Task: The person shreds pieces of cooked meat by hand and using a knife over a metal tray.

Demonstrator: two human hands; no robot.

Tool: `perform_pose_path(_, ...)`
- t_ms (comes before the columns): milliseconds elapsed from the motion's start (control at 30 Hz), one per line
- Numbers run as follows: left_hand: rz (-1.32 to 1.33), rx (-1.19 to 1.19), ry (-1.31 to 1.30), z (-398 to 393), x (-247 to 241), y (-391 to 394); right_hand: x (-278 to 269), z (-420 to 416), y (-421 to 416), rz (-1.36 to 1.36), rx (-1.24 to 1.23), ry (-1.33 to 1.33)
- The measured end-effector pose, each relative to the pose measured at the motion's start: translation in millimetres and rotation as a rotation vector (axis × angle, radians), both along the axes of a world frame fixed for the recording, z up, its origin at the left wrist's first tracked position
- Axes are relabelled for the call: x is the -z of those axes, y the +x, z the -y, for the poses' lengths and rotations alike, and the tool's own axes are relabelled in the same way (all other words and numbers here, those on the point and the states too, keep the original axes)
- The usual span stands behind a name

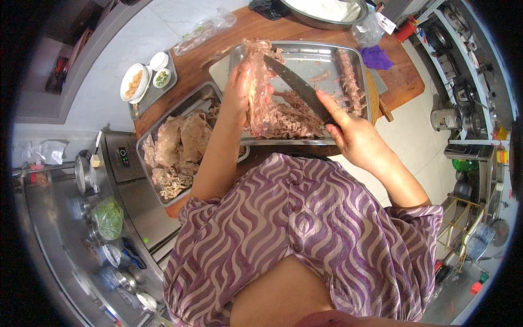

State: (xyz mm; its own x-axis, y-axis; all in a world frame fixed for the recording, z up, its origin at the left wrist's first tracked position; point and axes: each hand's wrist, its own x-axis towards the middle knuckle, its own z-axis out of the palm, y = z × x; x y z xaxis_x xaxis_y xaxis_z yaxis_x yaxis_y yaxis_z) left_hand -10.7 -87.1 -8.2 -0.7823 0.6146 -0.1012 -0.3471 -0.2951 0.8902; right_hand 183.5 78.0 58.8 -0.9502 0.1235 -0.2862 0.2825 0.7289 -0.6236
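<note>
My left hand [241, 83] grips a long piece of meaty bone [258, 77], held up over a steel tray [302, 141]. In my right hand [351, 133] is a kitchen knife [296, 83] with a broad dark blade, its index finger laid along the blade's back. The blade's tip is at the bone's upper right side; whether it touches cannot be told. Shredded meat [292, 118] is heaped in the near left part of the tray. A second stripped bone [349, 81] lies along the tray's right side, with small scraps [320, 77] between.
A second steel tray [143, 157] of cooked meat and offal [179, 139] stands left. Beyond it, a small tray [171, 79] carries white bowls [134, 83]. A large basin [327, 24] sits at the back, a purple cloth [376, 57] to the right on the wooden table [408, 88].
</note>
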Motion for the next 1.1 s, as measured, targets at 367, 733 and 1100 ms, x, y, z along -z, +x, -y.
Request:
perform_pose_path(367,-0.031,-0.005,0.035,-5,2,0,28,5,8,-0.306,-0.046,-0.131)
perform_pose_path(733,-0.177,-0.098,0.101,-12,-13,-4,32,20,8,-0.325,-0.078,-0.261)
perform_pose_path(1100,-0.133,-0.224,0.239,-29,11,-6,58,35,-3,-0.279,-0.001,-0.571)
